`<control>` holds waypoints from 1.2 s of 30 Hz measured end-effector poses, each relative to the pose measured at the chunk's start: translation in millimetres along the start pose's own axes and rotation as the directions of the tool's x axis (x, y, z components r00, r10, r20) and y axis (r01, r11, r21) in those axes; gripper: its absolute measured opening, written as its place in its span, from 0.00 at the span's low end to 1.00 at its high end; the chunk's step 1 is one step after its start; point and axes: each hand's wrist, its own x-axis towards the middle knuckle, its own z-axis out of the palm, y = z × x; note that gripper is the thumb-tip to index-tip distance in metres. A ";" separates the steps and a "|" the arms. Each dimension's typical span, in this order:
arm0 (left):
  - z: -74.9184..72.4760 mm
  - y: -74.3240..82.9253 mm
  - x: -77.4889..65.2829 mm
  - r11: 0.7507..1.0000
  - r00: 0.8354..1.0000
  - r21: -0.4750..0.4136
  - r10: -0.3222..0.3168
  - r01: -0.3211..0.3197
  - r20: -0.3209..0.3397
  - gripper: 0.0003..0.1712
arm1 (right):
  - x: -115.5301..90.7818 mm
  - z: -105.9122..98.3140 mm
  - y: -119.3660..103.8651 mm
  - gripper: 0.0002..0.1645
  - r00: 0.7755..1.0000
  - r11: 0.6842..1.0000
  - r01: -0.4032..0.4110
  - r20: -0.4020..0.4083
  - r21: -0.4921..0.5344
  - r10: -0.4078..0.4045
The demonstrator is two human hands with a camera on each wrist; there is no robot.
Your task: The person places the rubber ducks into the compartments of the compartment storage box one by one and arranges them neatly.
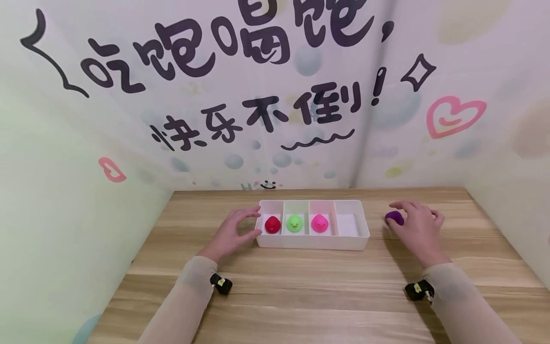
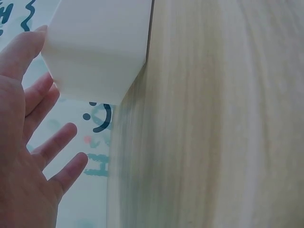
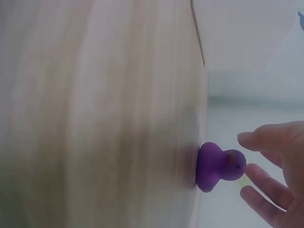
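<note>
A white compartment box (image 1: 311, 242) stands on the table, with a red toy duck (image 1: 272, 224), a green duck (image 1: 294, 223) and a pink duck (image 1: 320, 223) in separate compartments. Nothing lies in its rightmost compartment. At the box's left end is my left hand (image 1: 229, 234), thumb and fingers spread; in the left wrist view its fingertips meet the box's edge (image 2: 95, 57). To the right of the box, a purple toy duck (image 3: 216, 166) sits upright on the table. My right hand (image 1: 418, 229) hovers around it, thumb and fingers apart and not gripping it.
The wooden table (image 1: 301, 296) ends at a back wall (image 1: 223, 177) printed with dark lettering and bubbles. Pale walls close in on the left and right. Each wrist wears a small black camera (image 1: 221, 284).
</note>
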 end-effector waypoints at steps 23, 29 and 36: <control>1.5 -1.2 -0.6 1.000 1.000 -0.008 0.004 -0.005 -0.010 0.28 | 0.2 1.9 11.9 0.22 0.997 0.998 0.020 0.073 -0.052 -0.017; 0.7 -1.0 -0.3 1.000 1.000 -0.009 0.009 -0.010 -0.012 0.27 | -0.5 0.7 11.2 0.19 0.998 0.998 0.023 0.064 -0.051 -0.019; 1.3 -0.8 -0.9 1.000 1.000 -0.001 -0.008 0.008 -0.010 0.27 | 0.9 -5.7 7.8 0.18 0.992 0.999 0.000 0.122 -0.042 0.005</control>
